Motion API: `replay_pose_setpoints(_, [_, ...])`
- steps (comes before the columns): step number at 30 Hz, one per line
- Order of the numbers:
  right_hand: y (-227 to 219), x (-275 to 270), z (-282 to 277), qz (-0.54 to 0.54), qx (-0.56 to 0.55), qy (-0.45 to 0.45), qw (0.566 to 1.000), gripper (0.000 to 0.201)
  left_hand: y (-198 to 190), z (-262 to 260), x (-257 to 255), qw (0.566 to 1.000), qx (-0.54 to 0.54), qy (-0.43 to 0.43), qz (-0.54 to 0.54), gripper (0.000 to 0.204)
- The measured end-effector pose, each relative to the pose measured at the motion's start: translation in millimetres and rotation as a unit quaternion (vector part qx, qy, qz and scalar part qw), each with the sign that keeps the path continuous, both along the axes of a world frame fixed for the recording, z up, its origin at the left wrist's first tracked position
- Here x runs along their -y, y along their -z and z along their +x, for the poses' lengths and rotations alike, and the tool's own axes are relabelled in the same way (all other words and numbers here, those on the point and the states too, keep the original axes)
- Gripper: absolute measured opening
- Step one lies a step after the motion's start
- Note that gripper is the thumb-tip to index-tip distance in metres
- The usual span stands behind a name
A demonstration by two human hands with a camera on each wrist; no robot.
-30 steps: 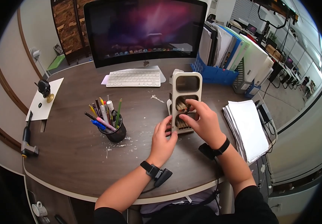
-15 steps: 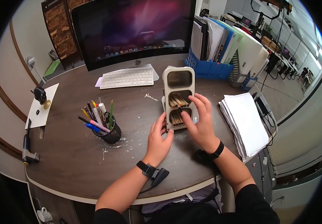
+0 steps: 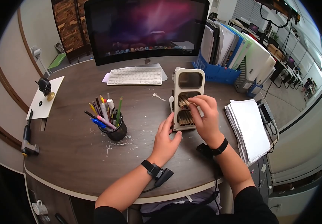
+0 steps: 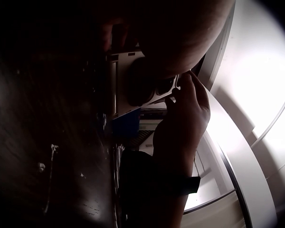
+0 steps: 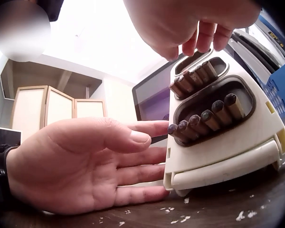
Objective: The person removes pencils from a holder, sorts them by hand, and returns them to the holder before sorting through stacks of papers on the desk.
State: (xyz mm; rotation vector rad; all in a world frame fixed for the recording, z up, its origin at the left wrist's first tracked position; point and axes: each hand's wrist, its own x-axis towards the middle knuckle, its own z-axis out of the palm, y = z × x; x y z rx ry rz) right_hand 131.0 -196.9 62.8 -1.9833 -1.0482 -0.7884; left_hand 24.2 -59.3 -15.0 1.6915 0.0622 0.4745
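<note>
A cream holder (image 3: 189, 90) with three openings stands on the desk. Brown pencils with dark ends (image 5: 230, 107) fill its lowest opening, and more pencils (image 5: 192, 80) lie in the middle one. My left hand (image 3: 164, 143) has its fingers straight, their tips against the holder's left side, as the right wrist view shows. Over the middle opening, my right hand (image 3: 207, 119) bends its fingers and thumb close together by the pencil ends; whether a pencil is between them I cannot tell. The left wrist view is dark, with the right hand (image 4: 183, 114) beside the holder.
A black mesh cup (image 3: 117, 133) of pens and pencils stands left of the hands. Behind are a white keyboard (image 3: 135, 76) and a monitor (image 3: 146, 30). Binders in a blue rack (image 3: 219, 73) stand back right, and stacked paper (image 3: 248, 127) lies at right. White scraps dot the desk.
My right hand spread and drew slightly off the pencils half a second ago; now its thumb and fingers have come together over the middle opening. The left hand stays at the holder's side.
</note>
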Motion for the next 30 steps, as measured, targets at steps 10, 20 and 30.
replay_pose_setpoints(10, [35,6,-16,-0.003,-0.128,0.021,0.992,0.111,7,2,-2,1.000,-0.001,0.020,-0.016,0.068])
replay_pose_setpoints(20, [34,10,-2,-0.004,-0.128,0.047,0.991,0.119,-5,-2,0,0.997,-0.018,0.037,0.069,0.064])
replay_pose_setpoints(30, [42,60,85,0.007,-0.106,0.198,0.974,0.117,-5,-2,1,0.998,-0.029,0.022,0.054,0.060])
